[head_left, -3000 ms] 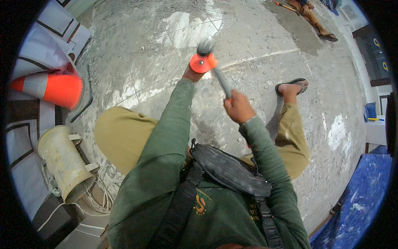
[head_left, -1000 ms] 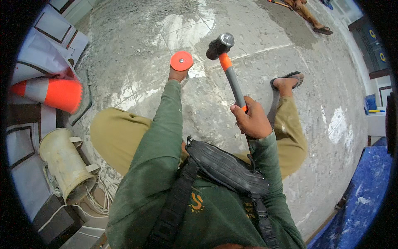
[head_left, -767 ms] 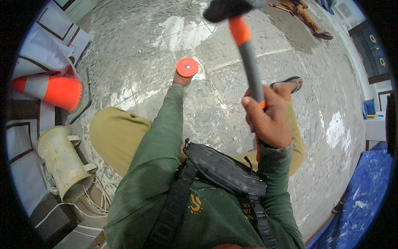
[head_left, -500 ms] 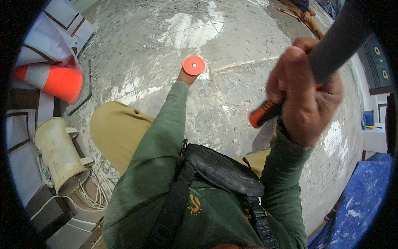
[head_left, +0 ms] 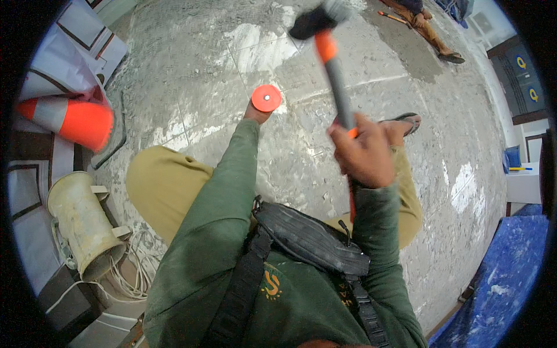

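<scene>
- The right hand (head_left: 368,155) is clenched around the grey-and-orange handle of a hammer (head_left: 336,81), right of the middle; the dark head, blurred, points to the far side, apart from the left hand
- The left hand (head_left: 257,114) grasps an orange-topped tool (head_left: 267,98), left of the hammer; its round guard has 1 metal stud at the centre and hides most of the fingers
- Under both lies a rough grey floor (head_left: 301,156) with white patches and thin straight lines
- The person's 2 legs are in khaki trousers (head_left: 165,191), the left knee bent outward; the right foot (head_left: 400,129) wears a dark sandal
- Near, across the green top (head_left: 203,255), hangs a black pouch (head_left: 310,238) on straps
- On the left, an orange cone (head_left: 84,124) with 1 pale band lies on its side; nearer are a cream cylinder (head_left: 87,226) and pale cables (head_left: 136,275)
- On the far right, a co-worker's leg (head_left: 426,35) rests beside an orange-and-black tool (head_left: 394,18); near right, a stained blue sheet (head_left: 496,284)
</scene>
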`<state>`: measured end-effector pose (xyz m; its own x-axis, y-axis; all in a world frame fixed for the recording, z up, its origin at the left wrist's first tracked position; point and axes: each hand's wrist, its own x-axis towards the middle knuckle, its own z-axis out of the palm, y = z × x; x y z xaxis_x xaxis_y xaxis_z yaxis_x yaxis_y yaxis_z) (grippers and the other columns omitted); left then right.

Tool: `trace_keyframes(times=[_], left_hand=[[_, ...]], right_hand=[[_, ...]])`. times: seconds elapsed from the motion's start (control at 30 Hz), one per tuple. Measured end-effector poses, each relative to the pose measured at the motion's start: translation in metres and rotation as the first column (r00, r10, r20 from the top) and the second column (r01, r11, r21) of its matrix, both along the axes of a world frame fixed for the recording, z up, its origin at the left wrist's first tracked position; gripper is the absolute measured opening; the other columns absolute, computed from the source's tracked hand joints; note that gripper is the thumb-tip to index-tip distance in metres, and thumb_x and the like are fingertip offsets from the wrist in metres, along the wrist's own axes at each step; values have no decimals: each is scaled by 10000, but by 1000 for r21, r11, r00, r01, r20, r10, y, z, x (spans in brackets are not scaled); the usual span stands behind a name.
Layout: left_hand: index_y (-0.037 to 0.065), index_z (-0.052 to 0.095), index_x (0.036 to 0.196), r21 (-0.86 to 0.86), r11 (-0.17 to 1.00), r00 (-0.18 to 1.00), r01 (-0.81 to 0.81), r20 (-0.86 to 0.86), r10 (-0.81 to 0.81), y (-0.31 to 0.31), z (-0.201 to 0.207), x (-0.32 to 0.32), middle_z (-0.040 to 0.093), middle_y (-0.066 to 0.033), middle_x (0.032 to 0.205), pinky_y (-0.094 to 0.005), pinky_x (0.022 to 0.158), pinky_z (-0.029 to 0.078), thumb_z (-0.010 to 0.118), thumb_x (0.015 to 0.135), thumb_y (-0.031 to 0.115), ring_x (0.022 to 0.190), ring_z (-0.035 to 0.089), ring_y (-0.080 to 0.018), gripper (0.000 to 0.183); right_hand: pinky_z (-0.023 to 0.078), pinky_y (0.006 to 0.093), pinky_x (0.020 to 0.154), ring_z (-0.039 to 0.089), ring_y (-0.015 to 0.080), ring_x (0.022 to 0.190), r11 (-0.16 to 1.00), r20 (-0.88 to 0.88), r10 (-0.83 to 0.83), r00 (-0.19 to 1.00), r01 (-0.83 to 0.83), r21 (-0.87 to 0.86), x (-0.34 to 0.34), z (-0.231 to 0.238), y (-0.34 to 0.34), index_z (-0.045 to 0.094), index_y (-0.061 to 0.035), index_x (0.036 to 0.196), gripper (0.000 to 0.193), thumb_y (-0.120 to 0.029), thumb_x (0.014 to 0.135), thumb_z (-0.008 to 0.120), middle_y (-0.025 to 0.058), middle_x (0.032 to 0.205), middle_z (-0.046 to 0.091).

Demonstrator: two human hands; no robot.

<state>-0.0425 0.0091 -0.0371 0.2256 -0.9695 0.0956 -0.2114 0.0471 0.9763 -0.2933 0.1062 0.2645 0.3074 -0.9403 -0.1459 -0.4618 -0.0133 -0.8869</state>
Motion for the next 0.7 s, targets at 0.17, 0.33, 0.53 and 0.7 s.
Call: trace_keyframes(times=[0.17,0.33,0.53,0.7], left_hand=[[73,540,1182,27,999,950,24,309,-31,3,1,0,595,-72,1176,-306,945,448,664,814,189,1098,559,-193,405],[74,573,1134,-85,995,952,56,304,-27,-6,-9,-5,616,-69,1136,-311,926,454,656,818,218,1060,580,-204,357],[55,638,1033,-27,995,992,96,82,-94,9,-28,16,671,-91,973,-347,812,488,650,793,181,926,634,-196,271],[56,630,1044,-193,979,922,-58,365,127,6,-19,22,660,-99,1029,-331,855,479,677,778,181,980,622,-232,298]], right_hand=[[395,239,455,493,65,509,948,399,47,916,84,-306,17,59,-7,557,-35,869,143,-154,848,635,-12,619,534],[452,417,576,578,354,608,850,41,150,988,-108,-516,23,-54,-12,530,1,859,130,-105,812,590,208,691,563],[442,368,418,546,228,435,946,-91,166,982,-132,297,1,-117,12,521,24,777,199,-162,809,583,116,546,522],[380,299,349,474,119,380,975,24,67,997,-71,212,-31,-99,16,524,22,803,226,-184,836,611,34,519,474]])
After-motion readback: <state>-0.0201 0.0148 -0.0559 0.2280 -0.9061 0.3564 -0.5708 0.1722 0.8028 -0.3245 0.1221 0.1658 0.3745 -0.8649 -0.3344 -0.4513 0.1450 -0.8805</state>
